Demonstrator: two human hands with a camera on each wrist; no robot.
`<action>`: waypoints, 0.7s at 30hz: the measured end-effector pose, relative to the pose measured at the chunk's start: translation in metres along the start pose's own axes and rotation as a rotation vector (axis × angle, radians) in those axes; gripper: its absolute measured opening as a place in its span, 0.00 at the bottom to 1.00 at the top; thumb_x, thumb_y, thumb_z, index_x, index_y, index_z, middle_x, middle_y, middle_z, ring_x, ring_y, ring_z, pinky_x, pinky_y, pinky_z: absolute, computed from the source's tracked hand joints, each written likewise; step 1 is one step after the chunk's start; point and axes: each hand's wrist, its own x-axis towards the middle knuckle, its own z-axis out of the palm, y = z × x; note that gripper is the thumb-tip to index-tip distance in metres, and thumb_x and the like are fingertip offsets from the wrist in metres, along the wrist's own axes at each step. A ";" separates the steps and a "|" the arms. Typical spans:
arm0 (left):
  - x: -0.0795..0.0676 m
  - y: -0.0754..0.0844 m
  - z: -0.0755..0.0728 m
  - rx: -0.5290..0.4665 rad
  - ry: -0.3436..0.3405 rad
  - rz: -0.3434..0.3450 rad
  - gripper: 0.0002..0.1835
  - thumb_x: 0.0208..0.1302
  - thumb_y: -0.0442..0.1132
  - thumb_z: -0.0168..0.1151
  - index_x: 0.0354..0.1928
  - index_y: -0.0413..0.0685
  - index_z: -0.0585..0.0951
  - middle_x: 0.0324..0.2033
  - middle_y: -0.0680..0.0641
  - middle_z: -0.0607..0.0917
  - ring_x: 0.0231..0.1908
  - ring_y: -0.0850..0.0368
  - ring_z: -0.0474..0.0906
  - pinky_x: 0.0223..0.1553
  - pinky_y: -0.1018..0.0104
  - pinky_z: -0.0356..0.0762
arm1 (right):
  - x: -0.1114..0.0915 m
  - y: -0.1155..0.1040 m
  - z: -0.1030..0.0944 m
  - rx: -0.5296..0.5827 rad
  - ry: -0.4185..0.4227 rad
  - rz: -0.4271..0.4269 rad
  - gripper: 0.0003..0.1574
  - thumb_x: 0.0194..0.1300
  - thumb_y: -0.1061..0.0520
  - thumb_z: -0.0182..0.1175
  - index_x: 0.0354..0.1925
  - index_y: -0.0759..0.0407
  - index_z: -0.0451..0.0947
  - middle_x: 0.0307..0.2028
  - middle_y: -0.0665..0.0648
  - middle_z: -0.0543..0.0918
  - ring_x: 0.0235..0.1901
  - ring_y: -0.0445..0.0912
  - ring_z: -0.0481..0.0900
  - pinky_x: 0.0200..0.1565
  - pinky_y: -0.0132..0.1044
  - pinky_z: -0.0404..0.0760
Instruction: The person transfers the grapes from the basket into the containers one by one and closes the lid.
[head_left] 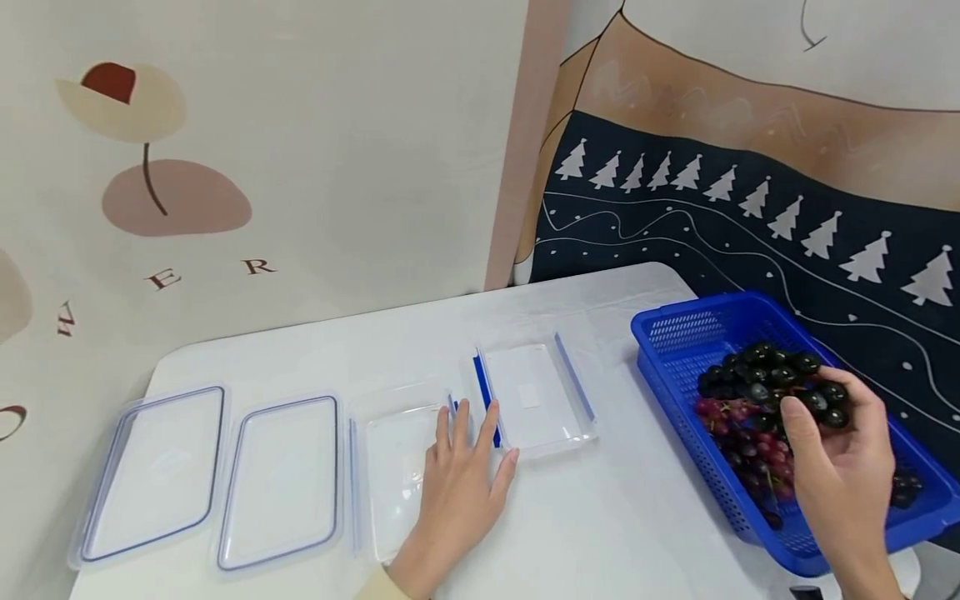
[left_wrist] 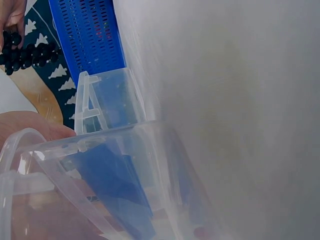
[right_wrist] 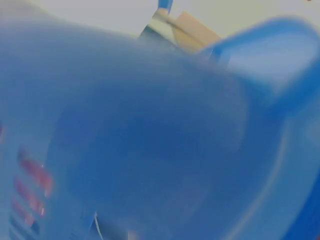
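Observation:
My right hand [head_left: 851, 475] holds a bunch of black grapes [head_left: 772, 375] above the blue basket [head_left: 678, 450], thumb on the near side. Red grapes [head_left: 772, 458] lie in the basket beneath it. In the left wrist view the black grapes [left_wrist: 30, 55] dangle from the right hand [left_wrist: 12, 17]. My left hand [head_left: 459, 483], fingers spread and straight, lies over the right side of a clear plastic container [head_left: 390, 467]. Its fingertips reach toward a second clear container [head_left: 528, 367] with blue-edged flaps. The right wrist view is mostly blurred blue basket wall [right_wrist: 150, 140].
Two clear lids with blue seals, a far-left lid [head_left: 153, 475] and a nearer lid [head_left: 281, 483], lie on the white table [head_left: 615, 500]. More dark grapes [head_left: 905, 490] sit at the basket's right end. A patterned wall hanging [head_left: 750, 208] stands behind.

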 end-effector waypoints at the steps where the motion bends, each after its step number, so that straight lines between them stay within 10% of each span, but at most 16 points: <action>1: 0.000 0.000 0.000 0.000 0.005 0.003 0.36 0.83 0.56 0.57 0.83 0.47 0.68 0.77 0.24 0.64 0.77 0.18 0.53 0.61 0.27 0.74 | -0.002 -0.002 0.002 0.009 -0.004 0.006 0.33 0.82 0.68 0.56 0.80 0.56 0.66 0.68 0.50 0.70 0.59 0.44 0.76 0.55 0.18 0.76; 21: 0.000 0.001 -0.002 -0.001 0.012 0.006 0.37 0.83 0.56 0.57 0.83 0.44 0.67 0.77 0.24 0.65 0.77 0.17 0.55 0.60 0.27 0.74 | -0.026 -0.019 0.048 0.440 -0.209 -0.058 0.35 0.78 0.78 0.52 0.78 0.67 0.65 0.69 0.65 0.69 0.59 0.49 0.78 0.54 0.25 0.82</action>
